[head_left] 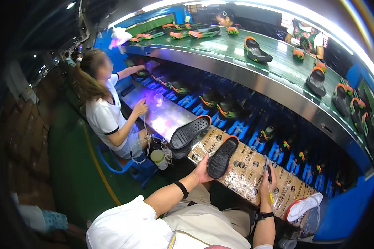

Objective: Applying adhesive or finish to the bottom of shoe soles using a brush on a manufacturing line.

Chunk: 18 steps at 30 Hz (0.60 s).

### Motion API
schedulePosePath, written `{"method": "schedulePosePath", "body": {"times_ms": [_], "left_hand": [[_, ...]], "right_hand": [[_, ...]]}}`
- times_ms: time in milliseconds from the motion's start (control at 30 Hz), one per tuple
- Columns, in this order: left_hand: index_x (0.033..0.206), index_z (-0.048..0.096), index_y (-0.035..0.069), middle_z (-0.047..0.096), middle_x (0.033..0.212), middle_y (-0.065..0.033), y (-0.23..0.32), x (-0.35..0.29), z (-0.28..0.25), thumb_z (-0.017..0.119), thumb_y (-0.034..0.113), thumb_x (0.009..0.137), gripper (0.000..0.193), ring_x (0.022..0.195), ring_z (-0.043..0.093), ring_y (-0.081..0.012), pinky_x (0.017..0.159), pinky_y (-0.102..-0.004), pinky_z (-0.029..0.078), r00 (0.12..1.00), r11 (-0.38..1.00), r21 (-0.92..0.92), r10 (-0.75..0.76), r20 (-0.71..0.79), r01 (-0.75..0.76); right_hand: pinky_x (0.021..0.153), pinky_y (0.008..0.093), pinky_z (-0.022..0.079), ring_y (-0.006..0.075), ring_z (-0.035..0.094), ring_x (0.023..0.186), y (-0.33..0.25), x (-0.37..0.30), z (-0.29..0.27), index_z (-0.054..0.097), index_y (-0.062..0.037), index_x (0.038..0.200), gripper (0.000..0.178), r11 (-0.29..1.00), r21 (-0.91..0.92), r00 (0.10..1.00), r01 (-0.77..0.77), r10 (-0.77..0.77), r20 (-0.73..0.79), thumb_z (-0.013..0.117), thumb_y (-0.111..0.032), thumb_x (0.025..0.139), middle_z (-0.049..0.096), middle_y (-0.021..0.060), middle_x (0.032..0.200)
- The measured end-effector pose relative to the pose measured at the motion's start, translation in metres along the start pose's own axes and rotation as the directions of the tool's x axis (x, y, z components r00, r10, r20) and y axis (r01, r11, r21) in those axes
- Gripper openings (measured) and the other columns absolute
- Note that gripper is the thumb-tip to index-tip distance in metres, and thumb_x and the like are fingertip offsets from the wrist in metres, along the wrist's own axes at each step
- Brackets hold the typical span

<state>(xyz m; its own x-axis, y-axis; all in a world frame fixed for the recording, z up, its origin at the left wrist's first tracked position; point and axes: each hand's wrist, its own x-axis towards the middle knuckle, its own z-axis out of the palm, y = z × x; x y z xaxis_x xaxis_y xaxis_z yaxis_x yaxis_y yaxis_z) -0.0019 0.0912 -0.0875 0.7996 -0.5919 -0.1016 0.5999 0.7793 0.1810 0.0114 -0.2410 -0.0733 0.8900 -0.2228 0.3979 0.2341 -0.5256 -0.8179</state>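
My left hand (pixel 202 170) grips a black shoe sole (pixel 223 159) by its edge. The sole has an orange rim at its far end and tilts over the near edge of the cardboard-covered bench (pixel 247 172). In my right hand (pixel 267 184) is a slim black pen-like tool (pixel 270 171), held upright, with a yellow piece showing below the fingers; its exact kind is unclear. The tool stays apart from the sole. More black soles (pixel 190 133) with an orange-edged tip lie stacked at the bench's left end, just beyond my left hand.
A white shoe (pixel 305 206) with red edging lies at the bench's right end. Behind the bench run blue racks (pixel 237 128) holding shoe parts, below a green conveyor (pixel 220 45) carrying shoes. A co-worker (pixel 106 99) sits at the left, near a pale jar (pixel 158 159).
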Motion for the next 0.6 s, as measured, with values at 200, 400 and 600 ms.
{"method": "schedulePosePath", "body": {"times_ms": [200, 400, 600], "left_hand": [[0.165, 0.032, 0.012, 0.046, 0.158, -0.0282, 0.003, 0.003, -0.006, 0.003, 0.082, 0.098, 0.101, 0.141, 0.051, -0.0448, 0.103, -0.0593, 0.050, 1.000, 0.999, 0.034, 0.015, -0.013, -0.014], [0.161, 0.040, 0.010, 0.053, 0.153, -0.0243, 0.005, 0.000, -0.002, 0.011, 0.080, 0.101, 0.097, 0.137, 0.056, -0.0403, 0.101, -0.0542, 0.051, 0.998, 0.992, 0.120, 0.053, -0.016, -0.051], [0.161, 0.039, 0.006, 0.054, 0.152, -0.0270, 0.005, 0.002, 0.001, 0.012, 0.077, 0.103, 0.096, 0.135, 0.057, -0.0434, 0.109, -0.0564, 0.047, 0.999, 0.998, 0.046, 0.038, -0.032, -0.037]], "right_hand": [[0.104, 0.0396, 0.051, 0.0345, 0.069, 0.118, 0.012, 0.001, 0.006, 0.066, 0.0024, 0.135, 0.037, 0.999, 0.041, 0.999, -0.018, 0.016, 0.047, 0.062, -0.011, 0.100, 0.071, 0.0226, 0.128], [0.107, 0.0403, 0.048, 0.0361, 0.067, 0.121, 0.016, 0.003, 0.012, 0.065, 0.0020, 0.136, 0.036, 0.999, 0.016, 0.997, 0.049, -0.050, 0.057, 0.059, -0.012, 0.103, 0.070, 0.0236, 0.131], [0.106, 0.0388, 0.049, 0.0339, 0.068, 0.118, 0.022, 0.004, 0.014, 0.064, 0.0026, 0.137, 0.036, 0.998, 0.056, 0.997, 0.015, -0.019, 0.072, 0.058, -0.012, 0.105, 0.070, 0.0227, 0.130]]}}
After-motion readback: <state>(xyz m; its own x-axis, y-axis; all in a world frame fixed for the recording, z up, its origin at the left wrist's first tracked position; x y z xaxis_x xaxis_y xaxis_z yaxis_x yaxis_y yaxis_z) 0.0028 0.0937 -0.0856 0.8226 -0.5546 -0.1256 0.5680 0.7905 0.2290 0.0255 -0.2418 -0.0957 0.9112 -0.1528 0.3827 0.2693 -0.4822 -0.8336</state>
